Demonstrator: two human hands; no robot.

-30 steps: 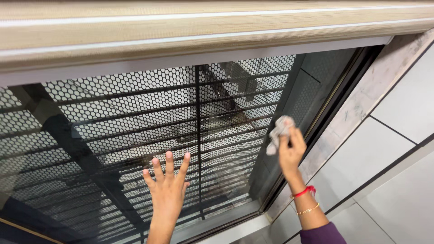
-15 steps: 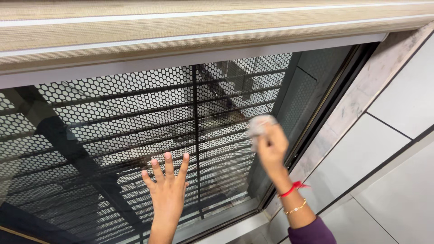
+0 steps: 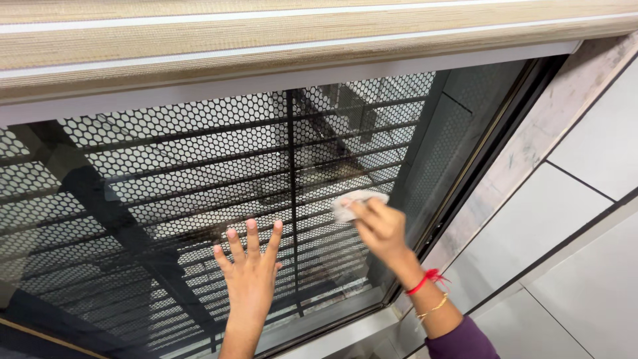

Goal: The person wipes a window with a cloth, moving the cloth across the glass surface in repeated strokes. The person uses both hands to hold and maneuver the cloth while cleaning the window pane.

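Head view shows our left hand [image 3: 249, 279] spread flat on the dark mesh-backed window glass [image 3: 199, 173], our right hand [image 3: 380, 229] gripping a crumpled pale cloth [image 3: 352, 203] against it.

Purple sleeve [image 3: 462, 339], red thread band [image 3: 423, 281] and thin gold bangle [image 3: 435, 307] on right wrist.

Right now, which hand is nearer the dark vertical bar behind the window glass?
Left. The left hand lies flat on the glass, fingertips just left of the vertical bar. The right hand presses a pale cloth to the glass further right of it.
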